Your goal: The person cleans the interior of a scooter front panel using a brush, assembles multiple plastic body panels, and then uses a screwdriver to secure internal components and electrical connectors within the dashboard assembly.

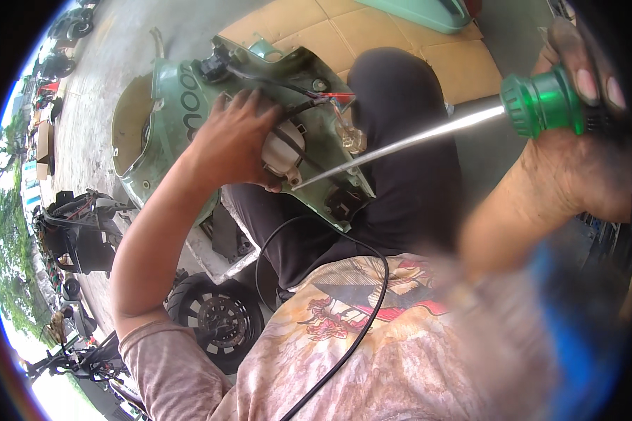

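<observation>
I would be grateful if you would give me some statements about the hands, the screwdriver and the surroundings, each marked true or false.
1. The right hand holds a green-handled screwdriver. True.
2. The left hand is raised clear of the green panel. False: it is on the panel, over the whitish part.
3. The screwdriver's tip is close to the lower end of the whitish part. True.
4. The person's trousers are white. False: they are dark.
5. A black wheel shows near the person's left arm. True.
6. The cardboard lies along the picture's bottom edge. False: it is near the top.
</observation>
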Available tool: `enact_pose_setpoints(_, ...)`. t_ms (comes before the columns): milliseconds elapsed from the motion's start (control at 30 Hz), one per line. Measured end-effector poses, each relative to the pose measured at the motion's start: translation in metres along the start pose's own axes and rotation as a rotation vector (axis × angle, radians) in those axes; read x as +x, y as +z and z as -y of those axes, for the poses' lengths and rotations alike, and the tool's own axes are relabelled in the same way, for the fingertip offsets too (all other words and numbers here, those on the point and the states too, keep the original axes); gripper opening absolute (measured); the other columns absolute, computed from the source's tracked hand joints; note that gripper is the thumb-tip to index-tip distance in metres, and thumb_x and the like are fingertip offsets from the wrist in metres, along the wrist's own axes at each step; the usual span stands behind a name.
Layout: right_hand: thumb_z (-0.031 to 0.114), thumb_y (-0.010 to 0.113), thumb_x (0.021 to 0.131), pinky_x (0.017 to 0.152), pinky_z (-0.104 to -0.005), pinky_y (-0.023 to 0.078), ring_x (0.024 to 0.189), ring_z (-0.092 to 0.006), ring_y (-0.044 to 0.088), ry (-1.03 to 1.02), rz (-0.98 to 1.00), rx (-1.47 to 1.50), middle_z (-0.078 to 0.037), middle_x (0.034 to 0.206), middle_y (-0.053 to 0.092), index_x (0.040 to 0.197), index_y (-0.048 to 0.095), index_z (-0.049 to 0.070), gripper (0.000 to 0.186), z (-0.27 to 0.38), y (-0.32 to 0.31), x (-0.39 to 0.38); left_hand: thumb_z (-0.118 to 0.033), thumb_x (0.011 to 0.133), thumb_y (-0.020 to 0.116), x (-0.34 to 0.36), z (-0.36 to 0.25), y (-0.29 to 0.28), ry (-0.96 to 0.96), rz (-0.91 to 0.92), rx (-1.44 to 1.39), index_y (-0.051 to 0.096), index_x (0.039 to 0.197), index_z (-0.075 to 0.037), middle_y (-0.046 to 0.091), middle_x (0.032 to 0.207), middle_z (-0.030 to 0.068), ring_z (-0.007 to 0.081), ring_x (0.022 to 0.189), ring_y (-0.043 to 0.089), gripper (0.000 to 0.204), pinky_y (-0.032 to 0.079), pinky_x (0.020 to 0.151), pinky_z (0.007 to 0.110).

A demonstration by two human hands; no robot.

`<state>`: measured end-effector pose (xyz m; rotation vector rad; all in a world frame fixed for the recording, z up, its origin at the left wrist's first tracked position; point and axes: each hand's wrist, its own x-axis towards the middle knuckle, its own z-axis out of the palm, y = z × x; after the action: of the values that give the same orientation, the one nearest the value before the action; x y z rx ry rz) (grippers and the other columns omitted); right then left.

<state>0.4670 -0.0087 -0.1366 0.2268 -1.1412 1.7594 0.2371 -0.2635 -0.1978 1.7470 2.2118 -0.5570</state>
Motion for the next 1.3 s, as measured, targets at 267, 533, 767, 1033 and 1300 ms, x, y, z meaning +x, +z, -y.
enact_pose_setpoints(267, 0.025, 0.057, 0.079, 0.069, -0.0371, 0.046, 0.078, -0.0259, 0.058, 0.006, 0.05, 0.019, -0.019, 0.096, 0.059, 0.11, 0.054, -0.007, 0.044, -0.012, 0.023, 0.001, -0.046, 0.059, 0.077, -0.009, 0.013, 0.024, 0.052, -0.21, -0.065, 0.048, 0.132, -0.006, 0.041, 0.139, 0.0233, 0.0402, 0.13, 0.037, 0.088, 0.028, 0.107, 0.052)
enact_pose_setpoints(533, 0.026, 0.058, 0.081, 0.07, -0.0358, 0.047, 0.079, -0.0253, 0.058, 0.006, 0.084, 0.004, -0.019, 0.097, 0.059, 0.112, 0.053, -0.007, 0.045, -0.016, 0.031, 0.009, -0.051, 0.059, 0.076, -0.012, 0.008, 0.02, 0.009, -0.187, -0.082, 0.049, 0.131, -0.007, 0.041, 0.139, 0.0232, 0.039, 0.132, 0.036, 0.088, 0.025, 0.11, 0.052)
enact_pose_setpoints(767, 0.026, 0.06, 0.082, 0.07, -0.0347, 0.048, 0.08, -0.0249, 0.059, 0.004, 0.092, -0.011, -0.02, 0.098, 0.059, 0.114, 0.052, -0.007, 0.046, -0.016, 0.034, 0.014, -0.049, 0.061, 0.076, -0.014, 0.009, 0.02, -0.001, -0.174, -0.073, 0.045, 0.135, -0.013, 0.04, 0.141, 0.0233, 0.039, 0.134, 0.034, 0.088, 0.025, 0.11, 0.053)
enact_pose_setpoints(1033, 0.026, 0.062, 0.083, 0.07, -0.0333, 0.049, 0.081, -0.0243, 0.06, 0.005, 0.084, -0.015, -0.02, 0.098, 0.059, 0.116, 0.051, -0.008, 0.048, -0.022, 0.03, 0.007, -0.048, 0.059, 0.078, -0.011, 0.011, 0.025, 0.005, -0.199, -0.08, 0.045, 0.135, -0.013, 0.04, 0.141, 0.023, 0.0386, 0.134, 0.034, 0.089, 0.024, 0.11, 0.053)
enact_pose_setpoints(1300, 0.026, 0.064, 0.085, 0.07, -0.032, 0.049, 0.081, -0.0238, 0.061, -0.011, 0.101, -0.087, -0.02, 0.099, 0.06, 0.118, 0.049, -0.008, 0.049, -0.022, 0.035, 0.002, -0.045, 0.058, 0.079, -0.012, 0.012, 0.029, 0.011, -0.221, -0.11, 0.045, 0.135, -0.013, 0.039, 0.141, 0.0225, 0.0384, 0.135, 0.032, 0.09, 0.024, 0.111, 0.051)
